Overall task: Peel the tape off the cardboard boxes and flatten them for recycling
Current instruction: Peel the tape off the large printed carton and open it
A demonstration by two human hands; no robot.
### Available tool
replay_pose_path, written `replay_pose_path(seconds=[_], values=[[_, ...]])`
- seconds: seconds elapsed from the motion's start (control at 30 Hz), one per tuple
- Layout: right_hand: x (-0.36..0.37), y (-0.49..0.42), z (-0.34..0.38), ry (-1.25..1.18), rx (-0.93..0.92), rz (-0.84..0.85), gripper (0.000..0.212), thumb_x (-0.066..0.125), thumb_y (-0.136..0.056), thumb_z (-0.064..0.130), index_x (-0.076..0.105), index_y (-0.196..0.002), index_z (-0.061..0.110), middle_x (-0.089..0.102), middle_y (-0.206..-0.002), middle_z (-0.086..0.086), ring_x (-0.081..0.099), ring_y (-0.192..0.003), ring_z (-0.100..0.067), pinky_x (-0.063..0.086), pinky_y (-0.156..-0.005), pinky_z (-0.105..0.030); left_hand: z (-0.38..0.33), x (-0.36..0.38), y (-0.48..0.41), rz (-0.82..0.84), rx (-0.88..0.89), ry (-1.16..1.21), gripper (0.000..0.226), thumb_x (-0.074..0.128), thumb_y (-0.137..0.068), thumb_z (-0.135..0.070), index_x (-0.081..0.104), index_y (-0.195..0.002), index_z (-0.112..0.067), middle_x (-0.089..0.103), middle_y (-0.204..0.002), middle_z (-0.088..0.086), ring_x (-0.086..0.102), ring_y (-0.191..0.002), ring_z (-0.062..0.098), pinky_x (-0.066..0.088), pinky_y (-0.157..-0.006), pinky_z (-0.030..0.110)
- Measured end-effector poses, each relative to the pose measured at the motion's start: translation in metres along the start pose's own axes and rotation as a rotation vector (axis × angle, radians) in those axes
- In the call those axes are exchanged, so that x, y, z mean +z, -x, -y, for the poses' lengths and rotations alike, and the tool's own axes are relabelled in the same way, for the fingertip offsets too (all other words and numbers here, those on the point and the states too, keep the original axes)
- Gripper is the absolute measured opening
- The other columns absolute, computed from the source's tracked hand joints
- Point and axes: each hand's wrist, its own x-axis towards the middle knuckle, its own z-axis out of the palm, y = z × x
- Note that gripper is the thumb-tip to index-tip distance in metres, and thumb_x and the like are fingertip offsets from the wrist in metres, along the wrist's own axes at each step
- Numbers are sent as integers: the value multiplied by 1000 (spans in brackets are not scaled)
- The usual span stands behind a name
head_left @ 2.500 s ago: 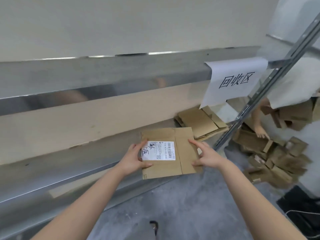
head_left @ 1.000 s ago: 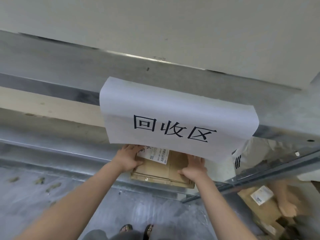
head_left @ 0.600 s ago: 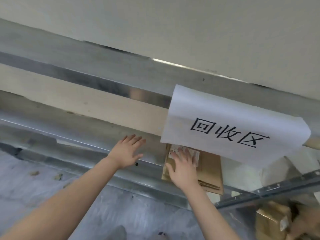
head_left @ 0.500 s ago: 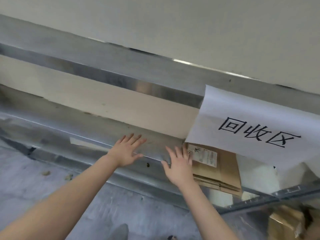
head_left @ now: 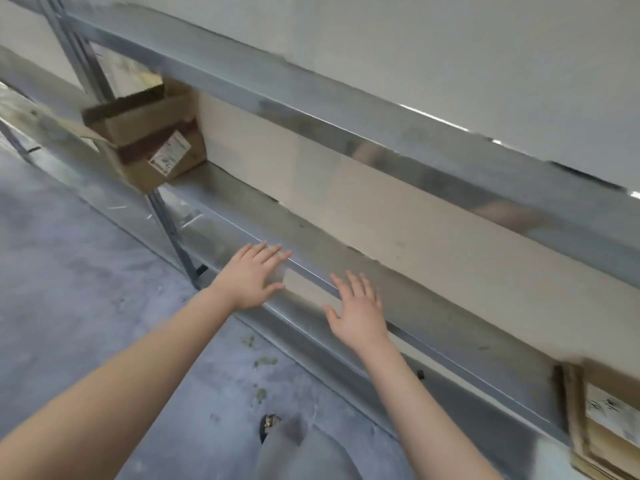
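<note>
The flattened cardboard (head_left: 609, 424) with a white label lies on the metal shelf at the far right edge, cut off by the frame. An unflattened brown box (head_left: 152, 140) with dark tape and a white label sits on the shelf at the upper left, its top flaps open. My left hand (head_left: 254, 277) and my right hand (head_left: 358, 308) hover with straight, spread fingers over the shelf's front edge between the two. Both hands hold nothing.
A long metal shelf (head_left: 398, 299) runs diagonally across the view, with a metal beam (head_left: 346, 109) above it and a grey upright post (head_left: 169, 223) at the left. Grey concrete floor (head_left: 86, 289) lies below, with my foot near the bottom middle.
Both hands let go of the flattened cardboard on the stack under the paper sign. The view has swung left: the stack slid to the right edge and a taped box appeared at the left.
</note>
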Motion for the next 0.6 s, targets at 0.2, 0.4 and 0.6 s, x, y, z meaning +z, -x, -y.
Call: replay_pose_path(seconds=[0.2,0.4,0.6], values=[[25,-111,103,26,-122,-1,65,42,-96,51,17,-154,33,10,-164,1,0,-151,-22,5,-122,-45,144,-2,-7,-27,-125,-16,87,4,-77,-71,13,-153,-32,17,-160,-5,11,-148,20,7,-120,38],[39,-213,205,20,-213,42,66,40,-97,52,15,-154,34,9,-164,1,-2,-151,-22,3,-122,-47,272,-11,-18,-31,-243,-18,83,7,-80,-71,12,-153,-34,16,-161,-7,9,-148,18,5,-119,37],[63,-279,284,-10,-247,92,66,42,-96,52,15,-154,36,11,-164,1,-1,-151,-21,2,-122,-47,385,-11,-17,-21,-353,76,77,22,-86,-69,20,-153,-31,24,-159,-2,16,-147,24,8,-119,41]])
